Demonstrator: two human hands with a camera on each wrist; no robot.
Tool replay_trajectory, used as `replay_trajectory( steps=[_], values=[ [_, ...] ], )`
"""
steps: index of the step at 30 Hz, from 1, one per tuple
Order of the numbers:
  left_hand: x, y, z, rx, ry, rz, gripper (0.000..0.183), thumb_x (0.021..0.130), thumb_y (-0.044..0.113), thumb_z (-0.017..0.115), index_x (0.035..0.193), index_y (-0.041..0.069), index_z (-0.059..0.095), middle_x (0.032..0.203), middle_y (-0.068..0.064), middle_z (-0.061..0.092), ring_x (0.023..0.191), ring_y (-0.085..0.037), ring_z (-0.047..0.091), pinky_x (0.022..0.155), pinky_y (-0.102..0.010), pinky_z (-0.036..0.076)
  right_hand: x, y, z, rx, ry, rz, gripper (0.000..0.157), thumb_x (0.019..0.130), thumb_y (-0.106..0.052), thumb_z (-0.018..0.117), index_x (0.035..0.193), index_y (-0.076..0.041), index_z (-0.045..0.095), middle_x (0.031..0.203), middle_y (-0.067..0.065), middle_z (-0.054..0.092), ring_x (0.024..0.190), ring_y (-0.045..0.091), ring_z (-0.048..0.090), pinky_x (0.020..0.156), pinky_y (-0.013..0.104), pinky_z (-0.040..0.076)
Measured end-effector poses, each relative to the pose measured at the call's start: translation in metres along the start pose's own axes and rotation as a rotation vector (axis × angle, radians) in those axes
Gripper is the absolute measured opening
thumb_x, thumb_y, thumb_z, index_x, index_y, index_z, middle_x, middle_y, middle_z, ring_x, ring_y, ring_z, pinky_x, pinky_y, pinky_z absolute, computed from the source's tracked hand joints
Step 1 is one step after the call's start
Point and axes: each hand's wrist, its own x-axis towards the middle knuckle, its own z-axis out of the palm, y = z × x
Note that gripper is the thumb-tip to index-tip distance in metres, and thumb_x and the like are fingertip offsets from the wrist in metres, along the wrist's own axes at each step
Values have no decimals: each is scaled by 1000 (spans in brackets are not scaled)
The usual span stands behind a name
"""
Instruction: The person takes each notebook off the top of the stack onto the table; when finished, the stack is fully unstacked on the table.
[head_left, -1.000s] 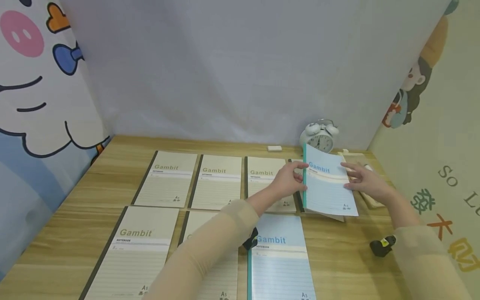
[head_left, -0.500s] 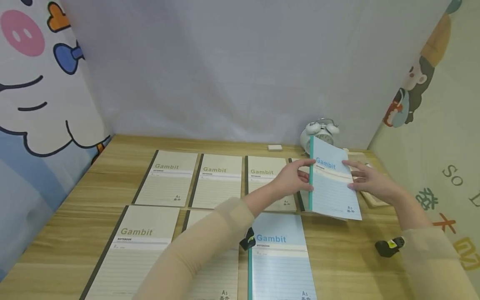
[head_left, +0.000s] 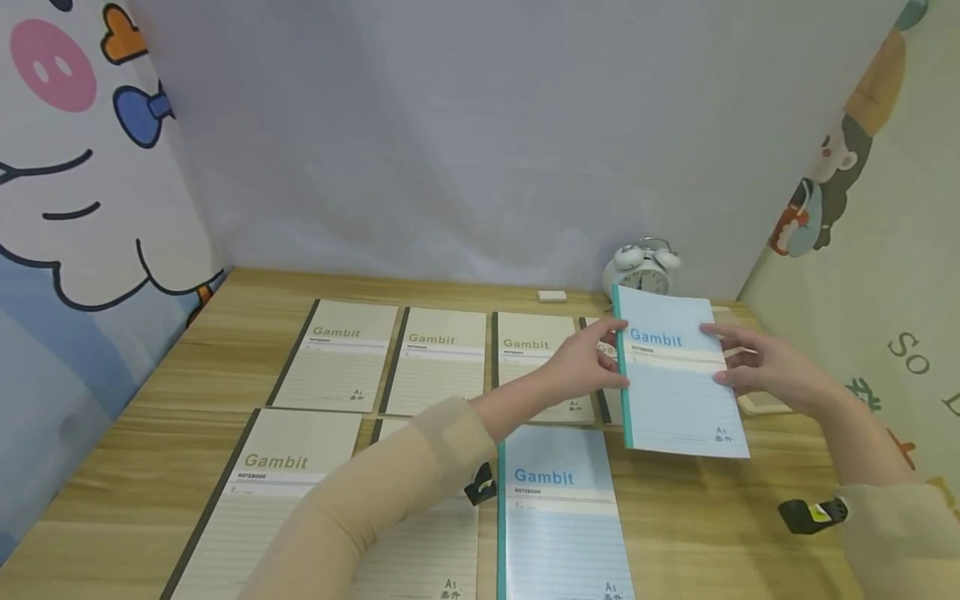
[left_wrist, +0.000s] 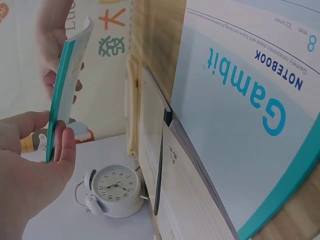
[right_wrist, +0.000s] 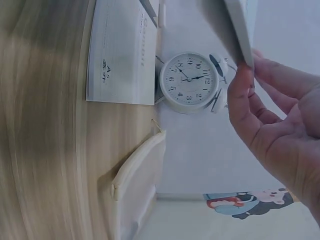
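Note:
Between my two hands a blue notebook [head_left: 678, 400] with a teal spine is held up above the table, its cover facing me. My left hand [head_left: 581, 364] pinches the spine edge, thumb on one side and fingers on the other, as the left wrist view shows. The opposite edge is pinched by my right hand [head_left: 776, 367]. Behind the raised notebook lies a cream notebook [right_wrist: 125, 55], mostly hidden in the head view. Another blue notebook [head_left: 562, 517] lies flat in the front row, below my left forearm's right side.
Cream notebooks with dark spines lie in two rows, such as the far-left one [head_left: 337, 358] and the front-left one [head_left: 292, 500]. At the back stand a white alarm clock [head_left: 641, 265] and a small white block [head_left: 552, 296]. A cream pouch [right_wrist: 137, 185] lies at the right.
The held blue notebook has shifted right and come nearer to me, off the cream notebook, and turned to face me more squarely. My right hand has moved right along with it.

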Motion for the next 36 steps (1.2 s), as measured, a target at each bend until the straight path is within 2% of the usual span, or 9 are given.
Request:
replay_trajectory(
  steps=[8, 16, 20, 27, 31, 36],
  values=[
    [-15, -1, 2, 19, -54, 16, 72, 80, 10, 75, 142, 18, 39, 105, 3, 54, 81, -2, 59, 66, -19, 51, -16, -2, 4, -9, 49, -71, 64, 88, -19, 67, 143, -7, 36, 107, 13, 46, 79, 12, 60, 60, 34, 56],
    [-28, -4, 11, 133, -111, 90, 70, 78, 15, 77, 140, 16, 43, 89, 7, 60, 73, -2, 56, 62, -16, 47, -29, 3, 6, -82, 58, -140, 64, 84, -13, 72, 140, -8, 42, 94, 9, 51, 60, 15, 51, 47, 27, 44],
    [-36, -11, 20, 176, -145, 115, 70, 78, 17, 78, 139, 15, 44, 84, 8, 60, 74, 0, 55, 64, -13, 46, -35, 12, 10, -25, 7, -186, 61, 83, -5, 70, 137, -5, 42, 83, 5, 54, 55, 14, 47, 45, 28, 41],
    [-46, -24, 33, 239, -170, 118, 70, 76, 24, 80, 138, 20, 45, 83, 13, 58, 75, 2, 54, 68, -12, 46, -46, 29, 20, 43, -59, -232, 59, 83, 0, 68, 136, -4, 42, 71, 0, 46, 52, 16, 41, 44, 27, 38],
    [-51, -33, 41, 278, -195, 128, 71, 76, 25, 80, 138, 20, 45, 81, 14, 57, 72, 3, 53, 66, -11, 45, -52, 37, 26, 116, -135, -212, 60, 84, 2, 65, 138, -4, 39, 70, 2, 50, 53, 16, 43, 45, 29, 41],
    [-57, -40, 51, 295, -231, 125, 71, 76, 23, 80, 137, 17, 46, 76, 14, 58, 68, 4, 52, 65, -10, 44, -57, 48, 34, 183, -217, -213, 60, 85, 4, 63, 139, -2, 37, 65, 8, 43, 52, 21, 38, 45, 30, 40]
  ],
)
